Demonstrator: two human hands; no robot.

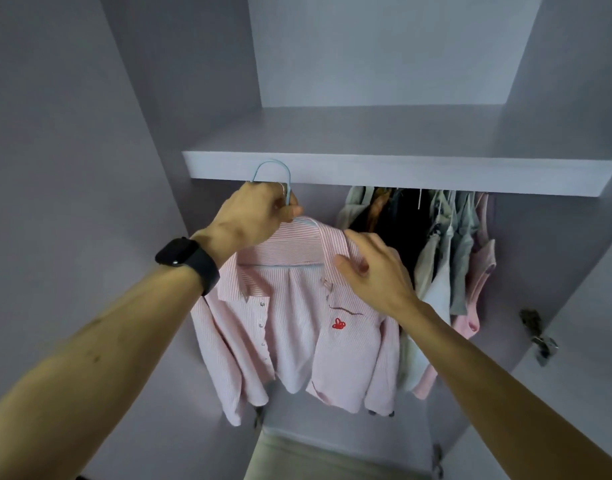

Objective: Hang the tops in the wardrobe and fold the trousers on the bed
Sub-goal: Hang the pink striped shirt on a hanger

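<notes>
A pink-and-white striped shirt point(297, 327) with a small red emblem hangs open on a light blue hanger point(273, 174) in front of the wardrobe's open left half. My left hand point(259, 211), with a black watch on its wrist, grips the hanger just below its hook. The hook reaches up in front of the shelf edge point(401, 173). My right hand point(370, 265) pinches the shirt's collar at the right shoulder. The rail is hidden behind the shelf edge.
Several tops point(446, 258) in beige, black, grey and pink hang packed at the right under the shelf. Lilac wardrobe walls close in on the left point(89, 168) and right. Metal door hinges point(538, 336) stick out at the right. A beige surface point(315, 455) lies below.
</notes>
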